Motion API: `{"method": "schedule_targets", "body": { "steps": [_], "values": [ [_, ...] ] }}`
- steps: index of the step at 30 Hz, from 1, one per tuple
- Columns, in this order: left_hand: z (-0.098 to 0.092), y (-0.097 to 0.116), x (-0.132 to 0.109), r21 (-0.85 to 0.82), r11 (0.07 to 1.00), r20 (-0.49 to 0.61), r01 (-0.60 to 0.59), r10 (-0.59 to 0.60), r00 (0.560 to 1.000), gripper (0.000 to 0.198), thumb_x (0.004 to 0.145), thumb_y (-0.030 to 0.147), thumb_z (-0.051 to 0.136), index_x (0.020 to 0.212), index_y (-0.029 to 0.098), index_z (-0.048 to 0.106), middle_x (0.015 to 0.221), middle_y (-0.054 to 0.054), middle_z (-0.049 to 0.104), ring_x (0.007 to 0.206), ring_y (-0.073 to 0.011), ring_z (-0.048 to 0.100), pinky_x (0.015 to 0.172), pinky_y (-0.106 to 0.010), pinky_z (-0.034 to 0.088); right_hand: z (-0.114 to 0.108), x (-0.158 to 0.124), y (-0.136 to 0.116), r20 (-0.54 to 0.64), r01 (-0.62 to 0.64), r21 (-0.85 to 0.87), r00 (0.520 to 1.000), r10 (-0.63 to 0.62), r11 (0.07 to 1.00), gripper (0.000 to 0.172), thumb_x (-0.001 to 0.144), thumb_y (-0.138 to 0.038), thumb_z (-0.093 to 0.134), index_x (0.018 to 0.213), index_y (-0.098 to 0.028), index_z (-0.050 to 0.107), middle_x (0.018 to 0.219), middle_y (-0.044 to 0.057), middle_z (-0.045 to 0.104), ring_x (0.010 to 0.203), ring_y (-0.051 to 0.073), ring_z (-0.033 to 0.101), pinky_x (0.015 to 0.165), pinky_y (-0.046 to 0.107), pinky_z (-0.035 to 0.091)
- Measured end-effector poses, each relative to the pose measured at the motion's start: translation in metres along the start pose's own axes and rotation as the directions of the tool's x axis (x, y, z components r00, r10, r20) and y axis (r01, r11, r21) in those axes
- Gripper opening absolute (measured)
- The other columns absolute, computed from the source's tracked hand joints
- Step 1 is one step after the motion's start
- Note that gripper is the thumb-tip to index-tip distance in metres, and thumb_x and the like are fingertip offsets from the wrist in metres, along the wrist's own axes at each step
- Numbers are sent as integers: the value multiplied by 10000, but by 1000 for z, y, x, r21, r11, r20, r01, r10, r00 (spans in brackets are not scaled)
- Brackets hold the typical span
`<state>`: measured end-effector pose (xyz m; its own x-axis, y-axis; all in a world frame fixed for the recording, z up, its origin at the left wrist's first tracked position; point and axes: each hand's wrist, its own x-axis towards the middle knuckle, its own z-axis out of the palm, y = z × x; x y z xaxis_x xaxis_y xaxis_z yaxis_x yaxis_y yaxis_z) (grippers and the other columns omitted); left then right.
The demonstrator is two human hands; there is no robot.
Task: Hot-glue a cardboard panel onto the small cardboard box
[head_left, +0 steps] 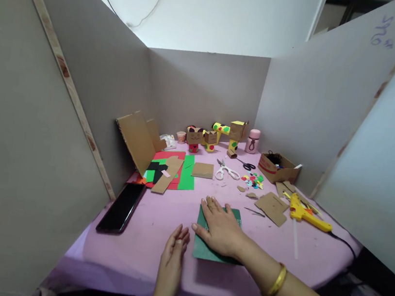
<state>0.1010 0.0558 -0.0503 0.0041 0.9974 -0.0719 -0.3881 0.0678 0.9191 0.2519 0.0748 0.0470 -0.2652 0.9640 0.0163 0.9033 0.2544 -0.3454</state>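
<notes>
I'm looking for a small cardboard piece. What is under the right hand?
The right hand lies flat on a green cutting mat on the pink table. A small brown piece shows at its fingertips; anything beneath the palm is hidden.

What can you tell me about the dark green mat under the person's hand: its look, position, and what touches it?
The green cutting mat is a flat, dark green rectangular sheet, rubbery-looking, with faint pale markings. It lies flat on the pink table cover, near the front edge, turned slightly askew. The right hand rests palm down on it, hiding its middle. The left hand is beside its left edge, apparently not touching.
</notes>
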Motion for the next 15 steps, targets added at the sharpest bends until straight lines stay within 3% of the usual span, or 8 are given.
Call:
{"method": "schedule_targets", "body": {
  "steps": [15],
  "values": [
    [2,5,-3,61,997,26,-38,36,999,587,763,519,631,1212,156,521,1386,-183,472,1241,-261,492,1077,-394,331,1,-4,-3,-17,8,-30,1000,-8,1000,812,873,-627,232,1444,-50,227,1518,241,217,1408,340,156,1083,590,118]
  ]
}}
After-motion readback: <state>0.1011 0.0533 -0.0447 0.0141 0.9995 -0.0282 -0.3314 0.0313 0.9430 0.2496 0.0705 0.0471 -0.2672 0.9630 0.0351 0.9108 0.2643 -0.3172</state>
